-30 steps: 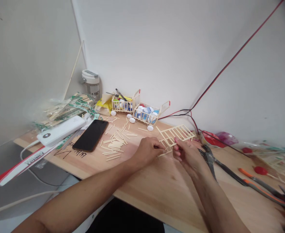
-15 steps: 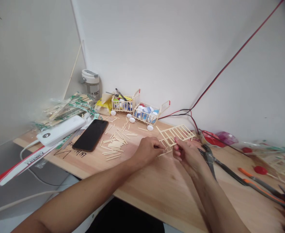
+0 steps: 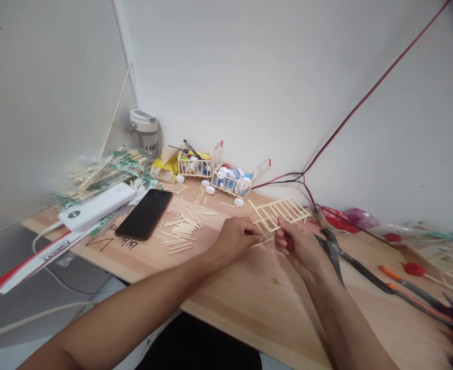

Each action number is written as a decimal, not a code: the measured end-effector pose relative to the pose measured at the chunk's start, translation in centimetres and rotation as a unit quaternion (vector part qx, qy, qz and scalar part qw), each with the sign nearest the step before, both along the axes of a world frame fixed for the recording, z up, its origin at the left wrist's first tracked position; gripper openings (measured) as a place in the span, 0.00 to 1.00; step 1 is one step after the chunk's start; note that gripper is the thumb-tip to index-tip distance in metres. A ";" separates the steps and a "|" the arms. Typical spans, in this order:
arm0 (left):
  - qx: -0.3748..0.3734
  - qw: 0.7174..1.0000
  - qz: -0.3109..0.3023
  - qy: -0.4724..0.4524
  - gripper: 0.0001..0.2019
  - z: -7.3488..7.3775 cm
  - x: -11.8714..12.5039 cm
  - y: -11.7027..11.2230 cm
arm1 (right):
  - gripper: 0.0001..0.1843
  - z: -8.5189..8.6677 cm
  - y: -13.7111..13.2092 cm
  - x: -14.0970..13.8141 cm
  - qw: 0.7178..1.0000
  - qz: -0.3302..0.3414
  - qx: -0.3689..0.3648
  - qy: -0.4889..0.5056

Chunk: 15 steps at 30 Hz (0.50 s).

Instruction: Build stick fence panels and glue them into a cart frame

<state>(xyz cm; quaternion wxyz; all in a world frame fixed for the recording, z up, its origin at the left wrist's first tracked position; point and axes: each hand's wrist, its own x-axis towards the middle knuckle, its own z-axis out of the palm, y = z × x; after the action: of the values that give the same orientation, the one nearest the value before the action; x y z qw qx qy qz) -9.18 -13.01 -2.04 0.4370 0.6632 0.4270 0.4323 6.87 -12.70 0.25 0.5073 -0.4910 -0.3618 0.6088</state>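
Note:
A ladder-like frame of thin wooden sticks (image 3: 278,214) lies on the wooden table (image 3: 249,288), its near end lifted between my hands. My left hand (image 3: 232,239) pinches the frame's near left edge with curled fingers. My right hand (image 3: 298,244) is closed on the near right edge of the same frame. A loose pile of short cut sticks (image 3: 182,228) lies to the left of my left hand.
A black phone (image 3: 145,213) and a white power bank (image 3: 97,205) lie at the left. Two small stick carts (image 3: 219,174) filled with bottle caps stand by the wall. Black pliers (image 3: 332,252), orange-handled tools (image 3: 407,293) and red and black wires (image 3: 296,180) are on the right.

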 end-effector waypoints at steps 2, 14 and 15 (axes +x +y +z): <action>0.002 1.000 -0.001 -0.001 0.06 0.0 0.0 0.0 | 0.25 0.0 0.0 0.0 1.000 0.002 0.001 -0.003; 0.001 1.000 0.002 0.003 0.07 0.0 0.0 0.0 | 0.25 0.2 -0.1 -0.1 1.000 -0.002 0.002 -0.006; 0.001 1.000 0.002 0.004 0.07 0.0 0.0 0.0 | 0.26 0.2 -0.1 -0.1 1.000 -0.002 0.002 -0.006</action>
<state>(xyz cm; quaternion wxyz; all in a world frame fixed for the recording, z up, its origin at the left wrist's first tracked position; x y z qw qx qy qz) -9.16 -13.00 -2.04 0.4341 0.6645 0.4297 0.4305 6.73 -12.77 0.49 0.5077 -0.4943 -0.3651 0.6038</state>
